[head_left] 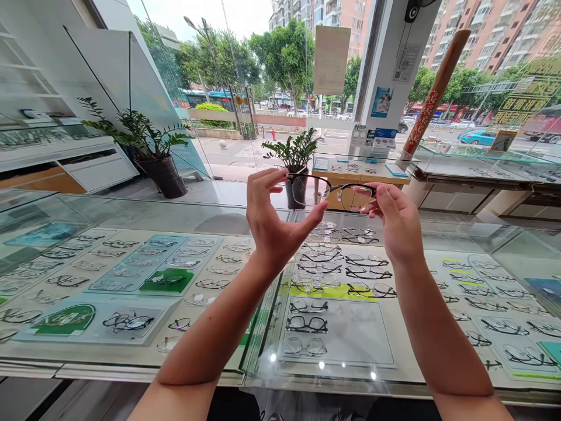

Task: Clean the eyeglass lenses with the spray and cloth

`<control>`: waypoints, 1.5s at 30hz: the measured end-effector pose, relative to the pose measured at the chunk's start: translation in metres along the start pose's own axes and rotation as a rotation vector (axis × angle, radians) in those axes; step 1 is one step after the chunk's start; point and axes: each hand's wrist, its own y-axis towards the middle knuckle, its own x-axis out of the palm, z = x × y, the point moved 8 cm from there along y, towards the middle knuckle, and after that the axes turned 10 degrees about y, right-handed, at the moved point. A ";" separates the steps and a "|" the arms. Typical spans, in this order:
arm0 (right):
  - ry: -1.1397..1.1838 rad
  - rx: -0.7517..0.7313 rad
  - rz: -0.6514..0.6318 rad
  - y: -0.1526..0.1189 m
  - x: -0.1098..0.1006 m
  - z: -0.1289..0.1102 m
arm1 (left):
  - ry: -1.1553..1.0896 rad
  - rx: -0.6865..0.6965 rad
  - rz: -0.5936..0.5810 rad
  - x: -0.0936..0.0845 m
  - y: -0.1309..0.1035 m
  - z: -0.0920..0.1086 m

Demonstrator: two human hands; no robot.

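Held up above the glass counter is a pair of eyeglasses (336, 188) with dark upper rims and clear lenses. My left hand (274, 213) grips its left end, the index finger at the top corner and the thumb near the lower rim by the nose bridge. At the other end, my right hand (397, 216) pinches the right corner between thumb and fingers. The temples are mostly hidden by the hands and the viewing angle. Below, inside the counter, rows of other eyeglasses (307, 323) lie on pale trays.
A glass display counter (263, 377) spans the front, its top below my forearms. Beyond it stand two potted plants, one at left (162, 175) and one in the middle (297, 190). A wooden display table (363, 175) and a side glass case (482, 158) are farther back, before large windows.
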 end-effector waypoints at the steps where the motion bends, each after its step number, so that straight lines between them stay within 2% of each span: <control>1: -0.003 -0.002 0.003 0.000 0.000 0.000 | -0.001 0.005 0.000 0.000 0.000 0.000; 7: -0.028 -0.018 0.017 0.000 -0.001 0.000 | 0.009 -0.039 -0.029 0.002 0.000 -0.004; 13: -0.037 -0.026 0.003 -0.002 0.002 -0.002 | -0.020 -0.009 -0.018 0.004 -0.001 -0.006; 21: 0.115 0.043 -0.016 -0.005 0.007 -0.002 | -0.042 -0.023 -0.035 0.010 -0.003 -0.010; 35: 0.269 0.084 -0.126 -0.013 0.020 -0.015 | -0.182 -0.151 -0.143 0.026 -0.011 -0.018; 45: 0.292 0.089 -0.118 -0.014 0.020 -0.014 | -0.194 -0.125 -0.126 0.026 -0.011 -0.017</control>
